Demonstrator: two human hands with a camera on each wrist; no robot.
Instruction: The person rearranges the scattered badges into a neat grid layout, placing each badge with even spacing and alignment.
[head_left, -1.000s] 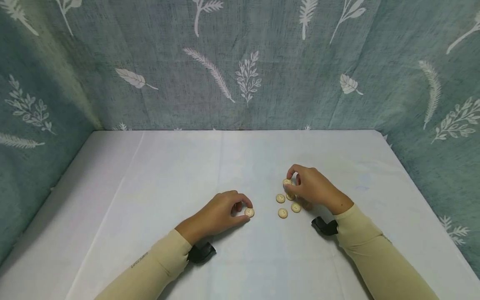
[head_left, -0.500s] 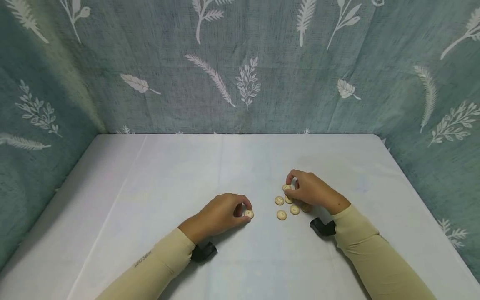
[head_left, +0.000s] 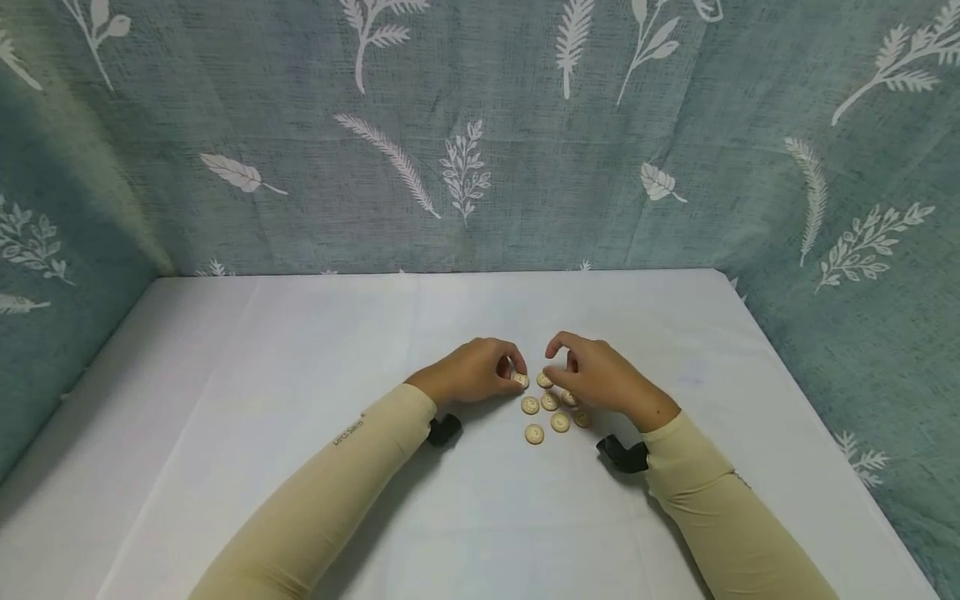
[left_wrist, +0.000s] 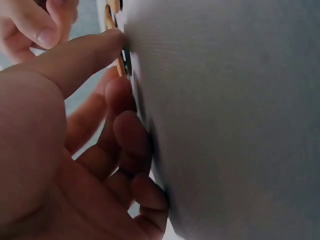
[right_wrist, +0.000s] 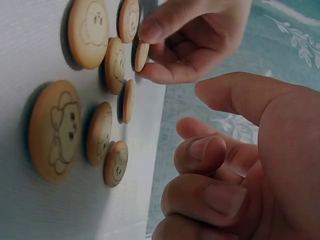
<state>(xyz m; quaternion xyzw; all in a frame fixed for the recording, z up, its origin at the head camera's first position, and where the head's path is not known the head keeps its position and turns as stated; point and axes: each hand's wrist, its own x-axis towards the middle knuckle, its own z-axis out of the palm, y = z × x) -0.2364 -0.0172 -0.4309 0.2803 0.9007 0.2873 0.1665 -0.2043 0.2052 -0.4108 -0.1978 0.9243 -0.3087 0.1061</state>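
Observation:
My left hand (head_left: pixel 480 371) pinches a round wooden disc (head_left: pixel 521 381) between thumb and forefinger, at the left edge of a cluster of similar discs. The right wrist view shows that disc (right_wrist: pixel 142 56) edge-on, close over the cloth. Just right of the cluster is my right hand (head_left: pixel 600 375), its thumb and forefinger apart with nothing between them, beside the disc at the back (head_left: pixel 544 380). Line-drawn animal faces mark the discs, clearest on the large near one (right_wrist: pixel 56 131). In the left wrist view my fingers (left_wrist: pixel 132 132) hide most of the held disc.
Several discs lie flat and close together, the nearest one (head_left: pixel 534 434) slightly apart from the others. A white cloth (head_left: pixel 300 358) covers the table. Green leaf-patterned fabric (head_left: pixel 315 150) stands along its back and sides.
My left hand has carried its disc right and away from me to the cluster. My right hand has let go of the disc at the back, its thumb and forefinger now spread.

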